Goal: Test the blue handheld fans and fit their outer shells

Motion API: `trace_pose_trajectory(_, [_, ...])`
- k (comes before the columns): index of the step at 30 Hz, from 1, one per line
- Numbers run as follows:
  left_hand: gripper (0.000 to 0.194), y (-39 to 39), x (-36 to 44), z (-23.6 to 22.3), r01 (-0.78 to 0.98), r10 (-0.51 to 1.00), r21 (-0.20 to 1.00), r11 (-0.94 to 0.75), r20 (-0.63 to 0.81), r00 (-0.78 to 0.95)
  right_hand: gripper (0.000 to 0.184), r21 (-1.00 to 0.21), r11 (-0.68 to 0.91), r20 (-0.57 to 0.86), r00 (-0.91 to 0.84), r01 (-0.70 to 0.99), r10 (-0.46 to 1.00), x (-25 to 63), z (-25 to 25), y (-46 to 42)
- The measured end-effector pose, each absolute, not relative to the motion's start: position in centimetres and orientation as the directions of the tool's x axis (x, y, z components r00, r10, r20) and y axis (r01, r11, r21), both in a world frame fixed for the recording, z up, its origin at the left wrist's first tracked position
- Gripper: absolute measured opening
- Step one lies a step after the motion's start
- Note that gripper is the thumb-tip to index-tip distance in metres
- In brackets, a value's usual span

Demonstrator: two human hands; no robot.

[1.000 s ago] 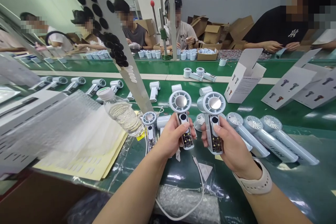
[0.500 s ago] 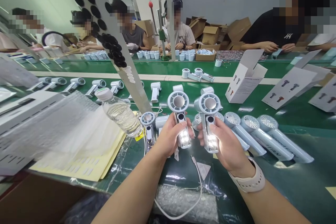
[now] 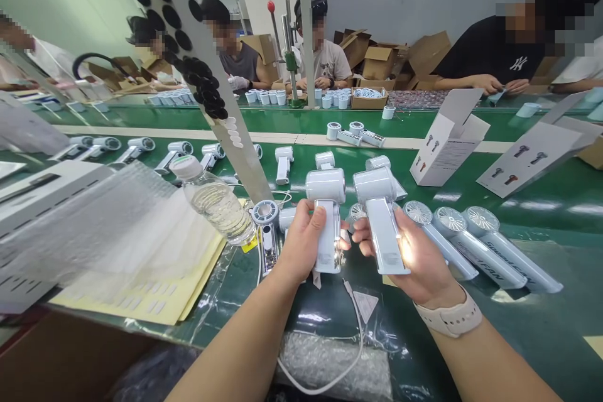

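The left hand [image 3: 301, 245] clamps a handheld fan [image 3: 326, 186], the right hand [image 3: 417, 257] another fan [image 3: 384, 226], apart above the table [image 3: 556, 326].

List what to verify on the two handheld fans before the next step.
Left fan gripped in left hand: ok.
Right fan gripped in right hand: ok.
Right fan's light on: ok, a glow falls on the palm.
Left fan's light on: cannot tell, the fingers hide that side.
Water bottle apart from both hands: ok.
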State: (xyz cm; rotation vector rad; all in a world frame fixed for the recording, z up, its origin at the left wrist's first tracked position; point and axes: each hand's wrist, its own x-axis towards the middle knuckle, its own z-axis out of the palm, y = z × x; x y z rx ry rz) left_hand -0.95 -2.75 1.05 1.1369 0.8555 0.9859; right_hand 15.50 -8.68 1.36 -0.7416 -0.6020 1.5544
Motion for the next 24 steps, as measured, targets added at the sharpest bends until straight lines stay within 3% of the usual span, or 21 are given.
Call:
trace_pose_trajectory(5, [0.04,-3.4,-1.1,1.1,-0.384,0.884,0.913,0.138,0.061,0.463,0.034,-0.732,-0.091,-0.087,-0.04,-0.675,0.995,15.0,1.5,-9.3])
trace_pose_trajectory(12, [0.042,-3.5,-1.5,1.3,-0.472,0.848,0.874,0.118,0.158,0.505,0.031,-0.801,-0.004,-0.059,0.072,-0.599,0.996,15.0,1.7,-9.8])
trace_pose_trajectory(19, [0.054,-3.2,-1.2,1.7,-0.477,0.848,0.851,0.22,0.076,0.525,0.026,-0.764,-0.005,-0.059,0.063,-0.645,0.996,15.1,1.7,-9.5])
trace_pose_trajectory(24, [0.044,-3.1,-1.5,1.9,-0.528,0.842,0.788,0.315,0.025,0.539,0.033,-0.769,-0.009,-0.065,0.064,-0.64,0.996,15.3,1.6,-9.9])
